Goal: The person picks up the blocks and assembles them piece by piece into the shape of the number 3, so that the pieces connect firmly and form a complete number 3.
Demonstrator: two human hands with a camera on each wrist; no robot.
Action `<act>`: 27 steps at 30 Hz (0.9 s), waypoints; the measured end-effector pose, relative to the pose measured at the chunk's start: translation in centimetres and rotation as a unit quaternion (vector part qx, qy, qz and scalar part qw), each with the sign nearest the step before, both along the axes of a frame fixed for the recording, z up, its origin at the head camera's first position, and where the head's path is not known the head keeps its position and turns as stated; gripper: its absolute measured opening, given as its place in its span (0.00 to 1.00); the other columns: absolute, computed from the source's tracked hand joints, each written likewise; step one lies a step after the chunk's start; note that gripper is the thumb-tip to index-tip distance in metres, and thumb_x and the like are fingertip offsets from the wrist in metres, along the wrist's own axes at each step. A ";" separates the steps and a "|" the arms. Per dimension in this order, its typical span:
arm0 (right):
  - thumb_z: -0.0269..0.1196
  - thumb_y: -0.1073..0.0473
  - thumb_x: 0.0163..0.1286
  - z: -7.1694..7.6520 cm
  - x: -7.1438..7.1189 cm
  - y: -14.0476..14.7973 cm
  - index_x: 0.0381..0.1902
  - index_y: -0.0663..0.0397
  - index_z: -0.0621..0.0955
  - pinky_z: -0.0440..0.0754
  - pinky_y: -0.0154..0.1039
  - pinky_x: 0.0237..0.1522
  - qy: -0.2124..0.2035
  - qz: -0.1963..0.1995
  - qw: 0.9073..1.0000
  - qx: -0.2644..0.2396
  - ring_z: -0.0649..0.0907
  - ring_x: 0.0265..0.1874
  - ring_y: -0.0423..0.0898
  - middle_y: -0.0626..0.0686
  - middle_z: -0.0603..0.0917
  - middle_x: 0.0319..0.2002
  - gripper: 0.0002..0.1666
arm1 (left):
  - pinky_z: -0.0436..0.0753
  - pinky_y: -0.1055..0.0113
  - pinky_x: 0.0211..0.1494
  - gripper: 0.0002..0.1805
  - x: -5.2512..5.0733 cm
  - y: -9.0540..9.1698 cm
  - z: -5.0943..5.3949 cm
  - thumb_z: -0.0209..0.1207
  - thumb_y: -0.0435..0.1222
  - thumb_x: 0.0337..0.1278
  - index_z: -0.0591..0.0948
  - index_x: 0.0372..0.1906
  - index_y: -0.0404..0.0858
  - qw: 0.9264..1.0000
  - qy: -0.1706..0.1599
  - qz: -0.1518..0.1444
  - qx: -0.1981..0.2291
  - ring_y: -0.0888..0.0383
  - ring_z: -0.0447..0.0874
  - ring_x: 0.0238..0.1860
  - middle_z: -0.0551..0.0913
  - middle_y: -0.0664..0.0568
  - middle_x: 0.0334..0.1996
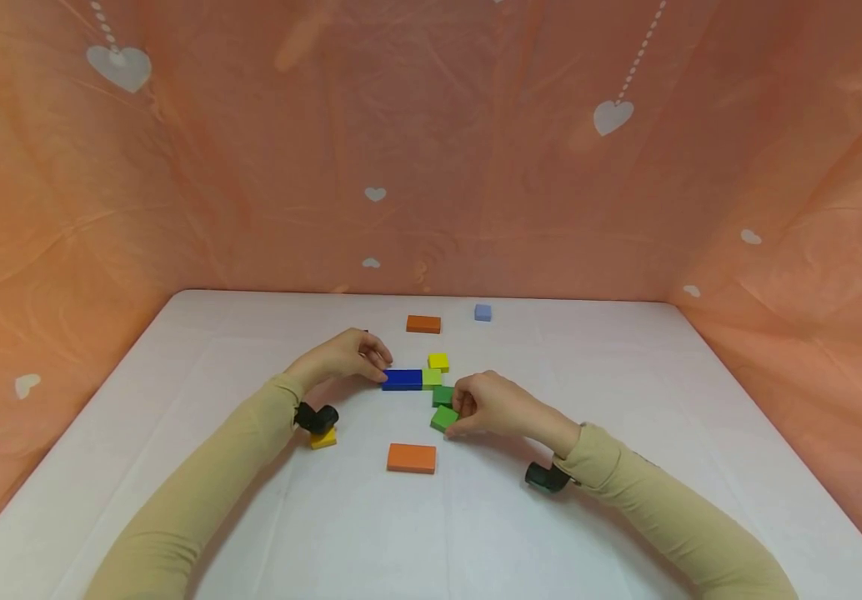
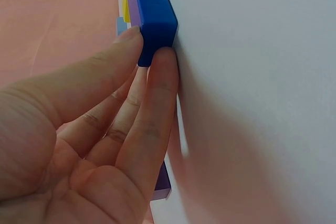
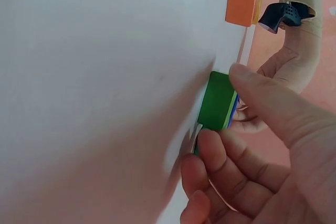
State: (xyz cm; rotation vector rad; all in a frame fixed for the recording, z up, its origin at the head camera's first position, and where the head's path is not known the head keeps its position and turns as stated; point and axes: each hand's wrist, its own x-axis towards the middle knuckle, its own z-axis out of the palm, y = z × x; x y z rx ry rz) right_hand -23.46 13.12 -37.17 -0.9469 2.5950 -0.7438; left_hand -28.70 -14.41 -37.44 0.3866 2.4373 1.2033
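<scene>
A long blue block (image 1: 402,380) lies on the white table, its right end against a light green block (image 1: 432,379). My left hand (image 1: 344,354) is at the blue block's left end, with thumb and index fingertips touching it, as the left wrist view shows. A yellow block (image 1: 438,362) lies just behind the light green one, and a dark green block (image 1: 442,397) lies in front of it. My right hand (image 1: 502,406) pinches a second green block (image 1: 443,418) between thumb and fingers. This block is turned at an angle, close in front of the dark green one.
One orange block (image 1: 412,458) lies nearer the front, another orange block (image 1: 423,324) at the back beside a light blue block (image 1: 483,312). A yellow block (image 1: 323,438) is partly hidden under the left wrist camera. Behind my left fingers shows a purple block (image 2: 163,183).
</scene>
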 end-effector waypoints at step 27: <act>0.75 0.50 0.51 0.1 0.6 -0.1 0.25 0.48 0.81 0.70 0.33 0.23 0.017 -0.028 0.999 0.015 0.72 0.19 0.38 0.44 0.76 0.17 0.14 | 0.76 0.64 0.48 0.16 0.0 0.2 0.2 0.68 0.28 0.50 0.81 0.46 0.31 1.000 -0.006 0.004 0.001 0.54 0.76 0.36 0.80 0.47 0.32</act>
